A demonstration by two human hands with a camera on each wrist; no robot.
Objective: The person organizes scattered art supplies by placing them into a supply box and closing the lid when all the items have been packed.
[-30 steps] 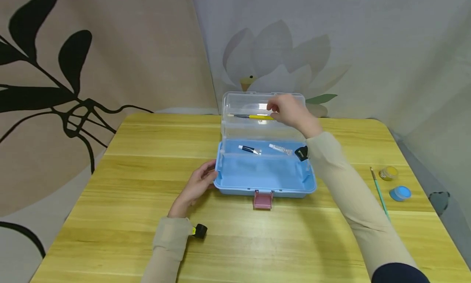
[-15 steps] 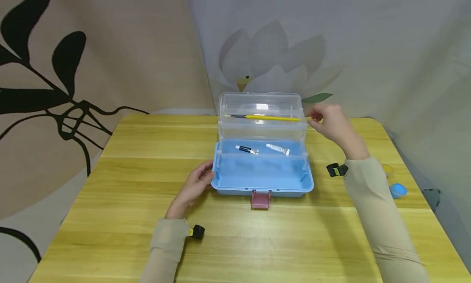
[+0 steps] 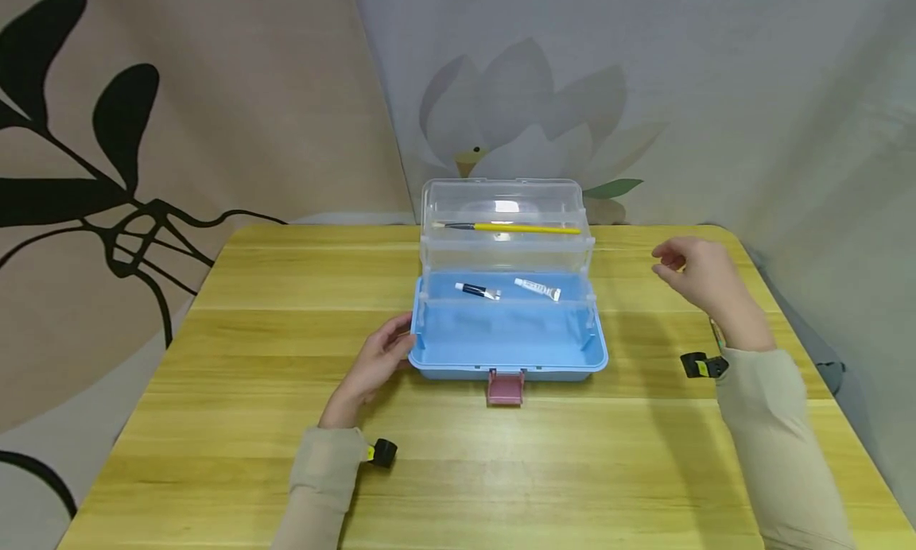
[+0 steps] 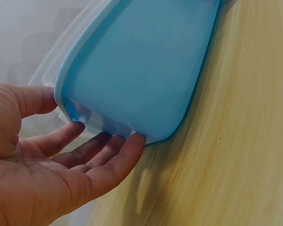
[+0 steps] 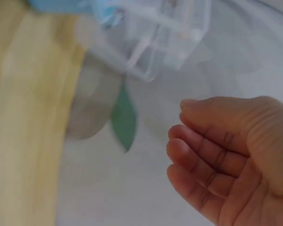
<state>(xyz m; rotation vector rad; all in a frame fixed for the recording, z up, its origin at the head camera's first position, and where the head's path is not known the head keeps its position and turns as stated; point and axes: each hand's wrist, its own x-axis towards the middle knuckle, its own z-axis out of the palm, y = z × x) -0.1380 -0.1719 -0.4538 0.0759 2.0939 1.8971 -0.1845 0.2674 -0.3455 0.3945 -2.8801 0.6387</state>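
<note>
A light blue storage box [image 3: 508,339] stands with its clear lid [image 3: 506,256] raised at the back. Inside the lid lies a yellow-handled paintbrush [image 3: 528,228]. Two small paint tubes sit towards the back of the box: a black-labelled tube [image 3: 474,290] and a white tube [image 3: 537,288]. My left hand [image 3: 375,366] holds the left end of the box; in the left wrist view its thumb touches the rim and its curled fingers lie against the end wall. Over the right side of the table, my right hand [image 3: 704,278] hangs loosely curled with nothing in it.
A pink latch [image 3: 505,388] hangs at the box front. Part of a thin green brush [image 3: 716,333] shows beside the right wrist; the arm hides the rest. The wooden table [image 3: 558,470] ends at a printed cloth backdrop [image 3: 286,97].
My right hand has moved away from the lid to the right and towards me, leaving the yellow paintbrush uncovered. The arm now covers the paint pots. My left hand has stayed at the box.
</note>
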